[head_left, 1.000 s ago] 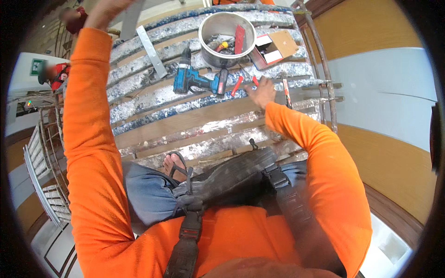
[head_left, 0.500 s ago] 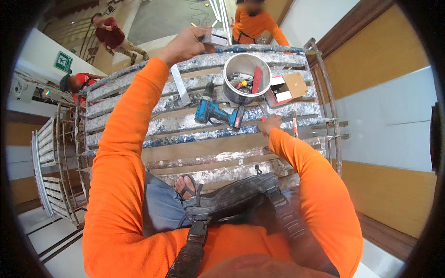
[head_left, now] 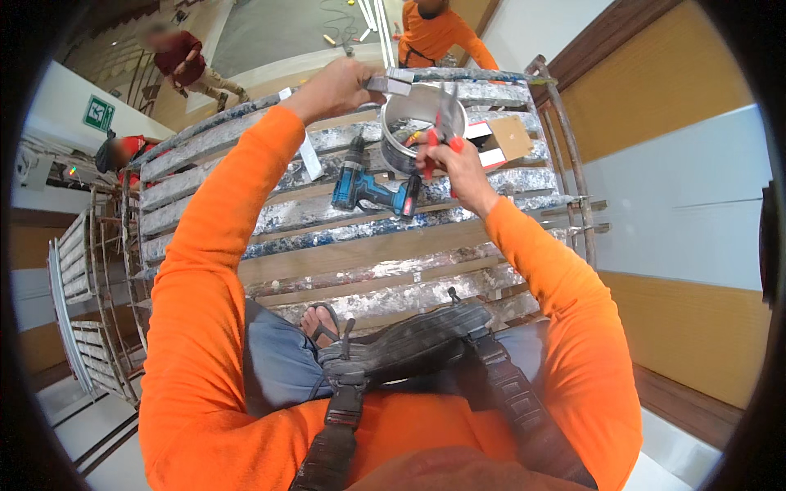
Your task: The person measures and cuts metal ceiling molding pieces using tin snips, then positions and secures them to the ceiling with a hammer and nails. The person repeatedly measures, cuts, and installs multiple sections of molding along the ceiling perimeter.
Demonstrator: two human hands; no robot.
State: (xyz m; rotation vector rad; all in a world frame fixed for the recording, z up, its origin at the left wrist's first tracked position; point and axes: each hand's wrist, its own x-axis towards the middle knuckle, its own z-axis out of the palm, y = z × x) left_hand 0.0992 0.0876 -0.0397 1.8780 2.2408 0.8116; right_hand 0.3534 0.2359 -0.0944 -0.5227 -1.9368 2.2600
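My left hand (head_left: pixel 334 90) grips a short grey metal channel piece (head_left: pixel 389 83) above the far planks, left of the metal bucket (head_left: pixel 397 155) of tools. My right hand (head_left: pixel 454 168) holds red-handled metal snips (head_left: pixel 446 119), raised in front of the bucket with the blades pointing up. A blue and black cordless drill (head_left: pixel 368 190) lies on the paint-spattered planks below the bucket. A light metal strip (head_left: pixel 309 157) lies left of the drill. An open cardboard box (head_left: pixel 512 135) with white contents sits right of the bucket.
The plank platform (head_left: pixel 352 270) has pipe railings (head_left: pixel 588 231) at its right. A co-worker in orange (head_left: pixel 438 37) is beyond the far edge; people in maroon (head_left: pixel 180 57) and red (head_left: pixel 131 155) are at left. More scaffolding (head_left: pixel 98 327) stands left; a panelled wall (head_left: pixel 671 327) is right.
My right hand has picked up the red-handled snips from the planks and lifted them toward the bucket and my left hand. My left hand came into view holding the metal piece.
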